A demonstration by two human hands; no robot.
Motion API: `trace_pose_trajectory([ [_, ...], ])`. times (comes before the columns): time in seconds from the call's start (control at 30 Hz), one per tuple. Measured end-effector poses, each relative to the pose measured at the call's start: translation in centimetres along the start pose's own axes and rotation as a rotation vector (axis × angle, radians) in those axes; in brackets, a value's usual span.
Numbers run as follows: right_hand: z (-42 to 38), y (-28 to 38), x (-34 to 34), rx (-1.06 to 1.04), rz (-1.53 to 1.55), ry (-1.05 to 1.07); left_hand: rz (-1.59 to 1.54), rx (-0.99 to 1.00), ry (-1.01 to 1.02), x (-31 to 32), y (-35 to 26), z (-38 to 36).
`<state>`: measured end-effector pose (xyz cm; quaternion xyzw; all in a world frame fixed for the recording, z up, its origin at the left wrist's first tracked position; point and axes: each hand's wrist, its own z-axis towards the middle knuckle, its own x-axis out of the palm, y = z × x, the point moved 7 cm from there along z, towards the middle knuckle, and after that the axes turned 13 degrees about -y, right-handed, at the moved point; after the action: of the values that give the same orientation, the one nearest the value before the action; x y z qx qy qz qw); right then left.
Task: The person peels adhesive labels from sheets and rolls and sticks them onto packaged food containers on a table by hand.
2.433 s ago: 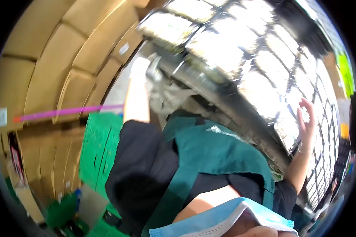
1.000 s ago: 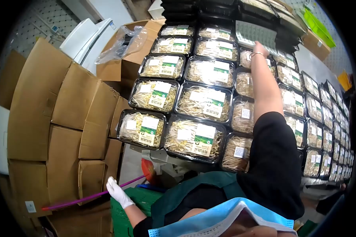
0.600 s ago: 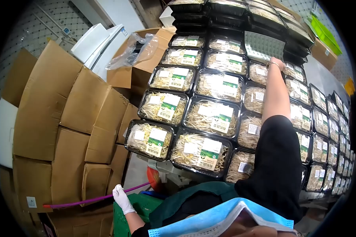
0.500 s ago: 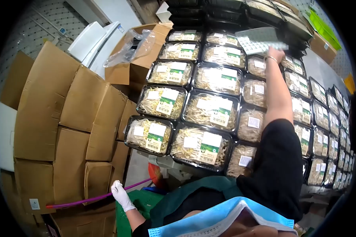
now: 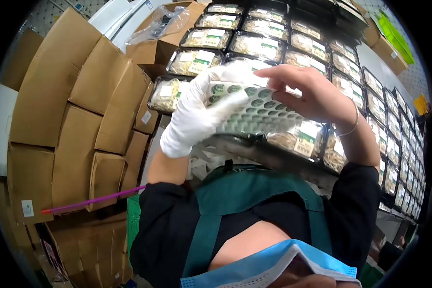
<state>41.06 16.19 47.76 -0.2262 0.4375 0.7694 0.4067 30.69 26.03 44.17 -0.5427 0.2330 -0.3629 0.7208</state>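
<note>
A pale sheet of round green stickers (image 5: pixel 259 111) is held in front of me above the trays. My left hand (image 5: pixel 192 110), in a white glove, grips the left side of the sheet, its fingers partly blurred. At the upper right edge of the sheet is my bare right hand (image 5: pixel 316 93), with curled fingers and the thumb against the sheet. Beneath and beyond the hands lie black trays of bean sprouts (image 5: pixel 204 38) under clear film with white and green labels. The sheet and hands hide some of the trays.
Cardboard boxes (image 5: pixel 77 139) are stacked on the left, with a purple stick (image 5: pixel 96 198) across them. An open carton (image 5: pixel 151 50) with clear plastic stands behind. More trays (image 5: pixel 393 120) run along the right. A bright green crate (image 5: pixel 393 38) is at the far right.
My right hand has brought the sticker sheet back from over the far trays to in front of my chest. My left hand has risen from the lower left and taken hold of it.
</note>
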Motion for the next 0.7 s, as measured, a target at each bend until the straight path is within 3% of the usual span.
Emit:
trace_pose_trajectory([
  [0.03,-1.2,-0.1,0.2,0.053,0.002,-0.010,-0.008,-0.094,-0.126,-0.5,1.0,-0.7],
  [0.1,-3.8,-0.4,-1.0,-0.038,-0.165,-0.191,0.042,-0.167,-0.289,-1.9,2.1,-2.6],
  [0.23,-8.7,-1.1,0.0,0.287,-0.092,-0.069,-0.035,-0.031,-0.442,-3.0,4.6,-6.6],
  [0.3,-10.0,-0.6,0.8,0.306,0.043,-0.125,0.007,-0.075,-0.441,-3.5,5.2,-8.1],
  [0.37,-10.9,-0.9,1.5,0.324,0.108,-0.120,0.004,0.145,-0.457,-4.0,4.8,-9.3],
  [0.4,-11.3,-1.5,2.2,0.423,0.206,-0.078,-0.020,-0.178,-0.472,-4.8,7.0,-10.0],
  [0.47,-12.4,-3.0,4.1,0.641,0.453,-0.020,-0.120,-0.192,-0.438,-4.3,7.1,-10.9],
  [0.57,-12.0,-3.4,5.9,0.698,0.535,0.048,-0.131,-0.206,-0.361,-4.1,6.9,-11.6],
  [0.6,-11.0,-2.6,6.3,0.670,0.461,0.067,-0.103,-0.169,-0.377,-5.1,7.3,-11.8],
  [0.63,-9.3,-1.2,6.0,0.318,0.078,0.053,-0.080,-0.130,-0.390,-6.0,7.5,-11.7],
  [0.7,-6.5,0.5,6.8,0.093,-0.275,-0.134,-0.036,-0.149,-0.354,-8.1,7.5,-11.1],
])
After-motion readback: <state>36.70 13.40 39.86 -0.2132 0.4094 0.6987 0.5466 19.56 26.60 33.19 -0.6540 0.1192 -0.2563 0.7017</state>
